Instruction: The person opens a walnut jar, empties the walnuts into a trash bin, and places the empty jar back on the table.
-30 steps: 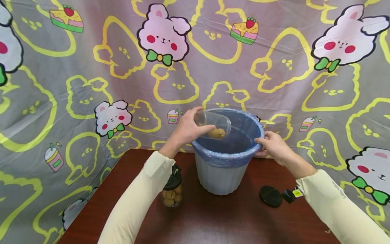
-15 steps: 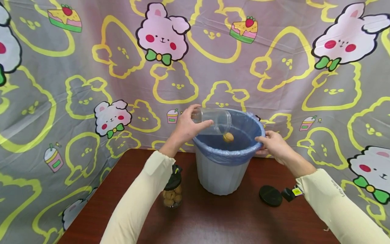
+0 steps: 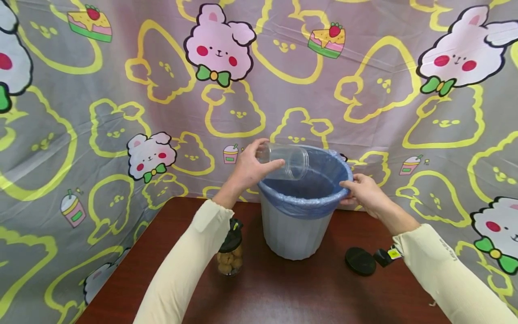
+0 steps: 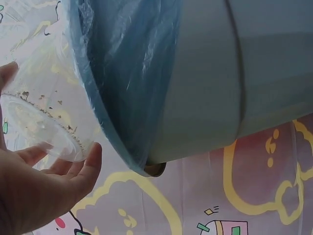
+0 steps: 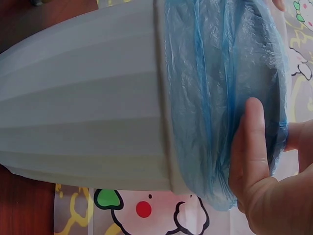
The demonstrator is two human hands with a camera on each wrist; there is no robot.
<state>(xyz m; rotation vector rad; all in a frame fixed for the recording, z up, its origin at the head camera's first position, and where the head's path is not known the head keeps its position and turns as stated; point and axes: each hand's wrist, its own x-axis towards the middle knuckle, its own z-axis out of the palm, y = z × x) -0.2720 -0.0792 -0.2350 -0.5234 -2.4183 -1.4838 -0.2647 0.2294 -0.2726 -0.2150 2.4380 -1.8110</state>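
My left hand [image 3: 252,167] grips a clear plastic jar [image 3: 285,161] near its base and holds it sideways over the mouth of a grey trash can [image 3: 295,236]. Only small brown crumbs show inside the jar in the left wrist view, clinging by its base. A blue plastic bag [image 3: 303,209] lines the can and folds down over its rim. On the can's right side my right hand [image 3: 366,193] holds the lined rim, thumb on one side and fingers on the other, as the right wrist view [image 5: 274,181] shows.
Left of the can stands a jar of round brown cookies [image 3: 229,258] with a black lid, partly behind the left sleeve. A round black lid [image 3: 360,261] lies on the dark wooden table [image 3: 283,292] at right. A patterned cloth [image 3: 291,99] hangs close behind.
The brown cookies in the tilted jar have dropped out into the lined can, one seen falling half a second ago. The left hand tipped slightly; the right hand stayed on the rim.
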